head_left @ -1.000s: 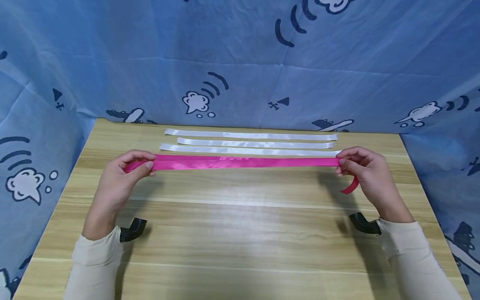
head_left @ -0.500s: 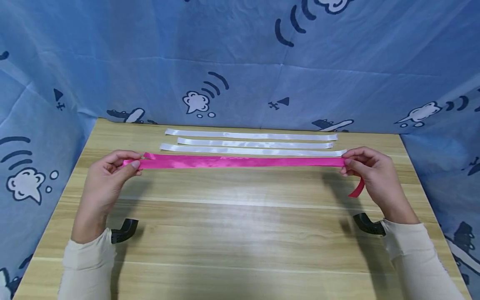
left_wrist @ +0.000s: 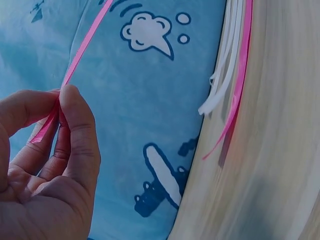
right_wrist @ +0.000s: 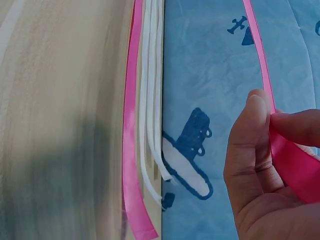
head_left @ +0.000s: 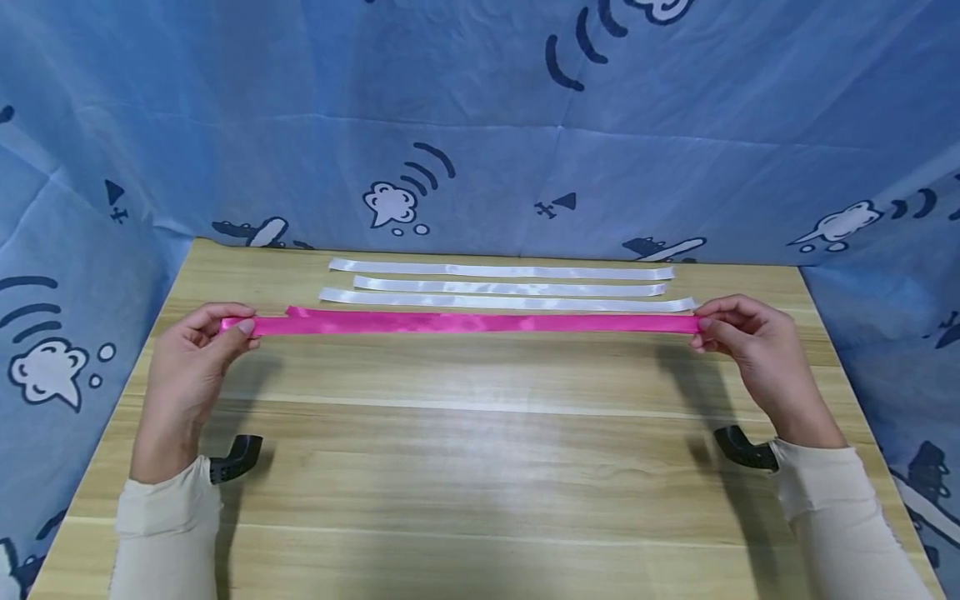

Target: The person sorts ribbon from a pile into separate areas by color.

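A pink satin ribbon is stretched level between my two hands above the table. My left hand pinches it between thumb and fingers, and a short tail pokes out below the pinch in the left wrist view. At the other end my right hand pinches the ribbon with thumb and forefinger. In the right wrist view, a wide loose length of it falls past that palm. A second pink ribbon lies on the table, mostly covered by the held one in the head view.
Three white ribbons lie side by side along the back of the wooden table. A blue printed cloth hangs behind and at both sides. Black curved pieces stick out from both sleeves.
My left hand has moved left along the pink ribbon, and my right hand slightly right. More of the lower pink ribbon's left end shows. The tail below my right hand has gone from sight.
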Available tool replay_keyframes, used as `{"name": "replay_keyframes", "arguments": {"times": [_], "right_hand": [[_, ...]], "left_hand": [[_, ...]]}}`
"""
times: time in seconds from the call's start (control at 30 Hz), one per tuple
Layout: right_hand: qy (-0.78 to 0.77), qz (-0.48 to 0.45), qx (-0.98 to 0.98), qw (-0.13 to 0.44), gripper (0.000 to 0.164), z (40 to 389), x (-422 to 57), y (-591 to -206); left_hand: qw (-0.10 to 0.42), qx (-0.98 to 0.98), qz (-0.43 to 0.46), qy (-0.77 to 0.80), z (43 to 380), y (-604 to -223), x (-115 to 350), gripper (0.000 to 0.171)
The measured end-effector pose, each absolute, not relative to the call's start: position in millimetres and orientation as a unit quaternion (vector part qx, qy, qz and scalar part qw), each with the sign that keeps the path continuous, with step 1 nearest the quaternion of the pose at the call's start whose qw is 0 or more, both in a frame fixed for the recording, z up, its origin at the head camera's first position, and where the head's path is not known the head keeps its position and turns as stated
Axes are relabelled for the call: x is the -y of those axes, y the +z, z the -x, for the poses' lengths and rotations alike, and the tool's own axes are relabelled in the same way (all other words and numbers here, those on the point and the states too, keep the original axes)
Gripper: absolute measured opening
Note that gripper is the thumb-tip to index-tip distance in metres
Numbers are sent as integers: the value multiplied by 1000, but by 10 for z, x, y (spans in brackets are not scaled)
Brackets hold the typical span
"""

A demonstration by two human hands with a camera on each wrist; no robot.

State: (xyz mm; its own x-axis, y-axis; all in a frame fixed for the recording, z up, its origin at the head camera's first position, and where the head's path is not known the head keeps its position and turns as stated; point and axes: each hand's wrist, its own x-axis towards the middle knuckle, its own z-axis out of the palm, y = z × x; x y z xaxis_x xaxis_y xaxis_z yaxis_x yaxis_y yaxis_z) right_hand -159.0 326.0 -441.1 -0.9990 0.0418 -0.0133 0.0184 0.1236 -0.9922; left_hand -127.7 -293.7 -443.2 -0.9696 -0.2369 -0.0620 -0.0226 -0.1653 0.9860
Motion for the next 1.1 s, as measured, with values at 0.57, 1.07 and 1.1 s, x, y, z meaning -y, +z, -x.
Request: {"name": "replay_keyframes", "arguments": {"times": [0.57, 1.07, 1.1], "right_hand": [[669, 59, 740, 3, 14, 1584, -3425, -4530], [661, 116, 741, -27, 16, 1664, -3548, -4714], [656, 121, 744, -29, 15, 1671, -3551, -4725]], "left_hand": [[71, 616, -102, -778, 1313, -4567, 3048, 13], [37, 641, -105, -759, 1426, -4716, 3112, 20], [34, 648, -106, -754, 1437, -4729, 3112, 20]]}}
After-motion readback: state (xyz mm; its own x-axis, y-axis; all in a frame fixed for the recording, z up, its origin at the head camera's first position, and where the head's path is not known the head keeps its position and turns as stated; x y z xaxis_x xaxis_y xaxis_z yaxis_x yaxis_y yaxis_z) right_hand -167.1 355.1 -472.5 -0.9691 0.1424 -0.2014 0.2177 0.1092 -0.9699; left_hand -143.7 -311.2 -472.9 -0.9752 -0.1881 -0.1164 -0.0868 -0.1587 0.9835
